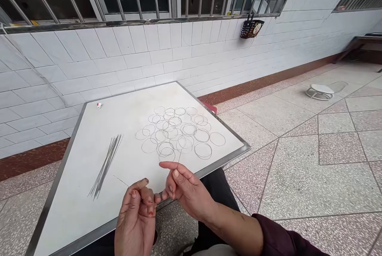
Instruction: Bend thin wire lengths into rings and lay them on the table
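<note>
My left hand [135, 212] is raised over the near edge of the white table, thumb and fingers pinched on a thin wire [121, 180] that sticks out to the upper left. Close beside it on the right, my right hand [185, 186] has its thumb against its curled fingers, and a fine line rises from the pinch; the index finger points left. Beyond the hands many thin wire rings [203, 150] lie overlapping on the table. A bundle of straight wires [106, 166] rests on the left part of the tabletop.
The white table [74, 176] has a metal rim and stands near a tiled wall [134, 57] with barred windows. A small red and white object [99, 105] sits at its far left corner. A low white stool [320, 92] stands on the floor at right.
</note>
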Demonstrator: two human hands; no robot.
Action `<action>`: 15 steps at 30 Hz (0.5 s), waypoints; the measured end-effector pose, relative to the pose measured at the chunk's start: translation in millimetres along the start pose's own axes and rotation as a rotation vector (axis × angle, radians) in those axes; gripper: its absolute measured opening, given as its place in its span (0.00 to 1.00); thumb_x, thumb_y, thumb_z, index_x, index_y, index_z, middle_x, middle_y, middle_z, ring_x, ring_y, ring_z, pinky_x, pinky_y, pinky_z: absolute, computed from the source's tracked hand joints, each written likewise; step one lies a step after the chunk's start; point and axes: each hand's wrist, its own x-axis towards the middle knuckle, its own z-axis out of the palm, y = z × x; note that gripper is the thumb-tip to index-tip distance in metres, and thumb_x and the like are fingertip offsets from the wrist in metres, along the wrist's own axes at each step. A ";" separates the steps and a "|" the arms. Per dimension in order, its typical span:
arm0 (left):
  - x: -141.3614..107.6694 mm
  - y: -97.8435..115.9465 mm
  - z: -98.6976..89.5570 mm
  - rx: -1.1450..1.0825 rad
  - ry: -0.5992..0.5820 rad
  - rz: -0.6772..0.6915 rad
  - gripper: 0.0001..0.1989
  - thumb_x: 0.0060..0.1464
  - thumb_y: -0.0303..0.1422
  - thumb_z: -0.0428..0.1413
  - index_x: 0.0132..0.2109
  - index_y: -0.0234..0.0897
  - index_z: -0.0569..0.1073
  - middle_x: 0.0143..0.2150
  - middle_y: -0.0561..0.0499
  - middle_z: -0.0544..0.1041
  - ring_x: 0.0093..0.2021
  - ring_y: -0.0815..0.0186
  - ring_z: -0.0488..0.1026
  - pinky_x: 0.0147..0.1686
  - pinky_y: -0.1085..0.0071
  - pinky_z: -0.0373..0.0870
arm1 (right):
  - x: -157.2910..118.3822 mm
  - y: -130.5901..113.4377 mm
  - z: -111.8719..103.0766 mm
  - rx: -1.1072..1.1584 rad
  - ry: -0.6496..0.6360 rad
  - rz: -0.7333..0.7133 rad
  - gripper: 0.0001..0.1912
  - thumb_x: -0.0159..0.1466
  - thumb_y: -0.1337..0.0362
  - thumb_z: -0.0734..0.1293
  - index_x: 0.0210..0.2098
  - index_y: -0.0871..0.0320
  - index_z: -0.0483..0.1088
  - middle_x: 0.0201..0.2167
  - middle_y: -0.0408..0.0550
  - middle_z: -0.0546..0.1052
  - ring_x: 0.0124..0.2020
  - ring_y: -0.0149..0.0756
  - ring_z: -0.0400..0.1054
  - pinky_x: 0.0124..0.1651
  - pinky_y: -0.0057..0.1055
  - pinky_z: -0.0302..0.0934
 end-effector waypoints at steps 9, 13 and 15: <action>-5.5 22.8 -6.9 0.221 -0.121 -0.112 0.13 0.55 0.38 0.62 0.46 0.37 0.78 0.26 0.51 0.75 0.27 0.66 0.70 0.32 0.70 0.71 | -5.3 -31.5 -10.7 -0.483 -0.281 0.109 0.25 0.73 0.54 0.57 0.66 0.57 0.60 0.27 0.39 0.65 0.30 0.28 0.64 0.47 0.39 0.65; -12.2 36.7 -2.4 0.325 -0.202 -0.206 0.15 0.59 0.42 0.57 0.43 0.36 0.79 0.21 0.50 0.75 0.27 0.63 0.72 0.36 0.66 0.70 | -9.2 -41.2 -7.1 -0.702 -0.345 0.100 0.26 0.74 0.58 0.54 0.69 0.54 0.51 0.28 0.40 0.66 0.31 0.29 0.65 0.46 0.37 0.65; -12.8 41.6 -3.1 0.361 -0.272 -0.261 0.15 0.58 0.42 0.57 0.38 0.35 0.80 0.21 0.48 0.76 0.28 0.62 0.73 0.36 0.66 0.69 | -10.3 -44.2 -4.1 -0.784 -0.357 0.115 0.26 0.74 0.60 0.53 0.71 0.53 0.47 0.30 0.40 0.67 0.30 0.28 0.65 0.43 0.34 0.65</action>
